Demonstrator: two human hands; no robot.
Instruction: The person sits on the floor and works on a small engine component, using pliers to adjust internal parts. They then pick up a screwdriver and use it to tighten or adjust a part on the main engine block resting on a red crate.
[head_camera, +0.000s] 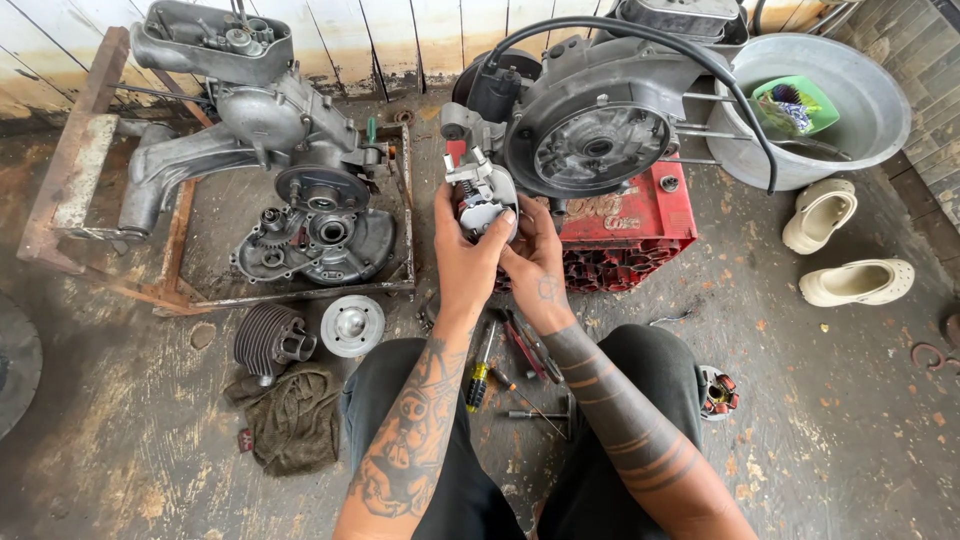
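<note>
Head view: left hand (468, 250) and right hand (535, 262) both clasping carburettor (482, 195), tight against engine (600, 140) edge.

Small engine repair workshop, work done on the floor (150, 470), which is stained, worn concrete. Dismantled scooter-type engine (600, 130) on a red crate (640, 225), second engine (250, 100) in a rusty metal frame (90, 150) upper left. Loose cylinder (272, 342), screwdriver (478, 378), oily rag (295, 420), metal basin (860, 110) upper right.
</note>
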